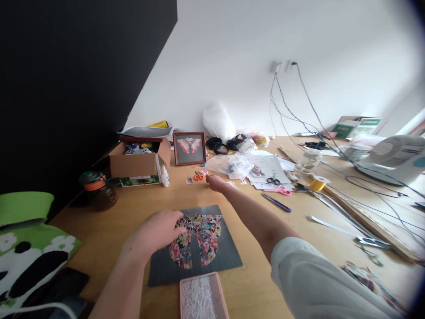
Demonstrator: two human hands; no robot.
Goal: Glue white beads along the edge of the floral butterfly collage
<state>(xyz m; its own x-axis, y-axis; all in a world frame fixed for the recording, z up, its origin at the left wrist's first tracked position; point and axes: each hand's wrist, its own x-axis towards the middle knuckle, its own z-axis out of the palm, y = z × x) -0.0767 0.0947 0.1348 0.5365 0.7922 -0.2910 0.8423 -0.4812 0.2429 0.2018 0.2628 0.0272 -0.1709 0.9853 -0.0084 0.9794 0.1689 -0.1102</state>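
Observation:
A floral fabric cutout (208,248) with rounded lobes lies on a dark grey sheet (229,261); small beads appear along its top. My left hand (162,228) rests at its upper left edge, thumb and fingers apart, touching the fabric. Far across the table, my right hand (215,182) is stretched out with its fingers drawn together; whatever they may hold is too small to make out. Just left of those fingers lie orange-handled scissors (198,176). Nearest me stands a pink tray (182,296) of small white beads.
Left are a cardboard box (133,160), a white glue bottle (165,177) and a dark-filled jar (99,195). A framed piece (190,149) stands behind. Pink scissors (282,190), snips (277,202), a yellow spool (319,183) and a wooden strip (368,223) lie right.

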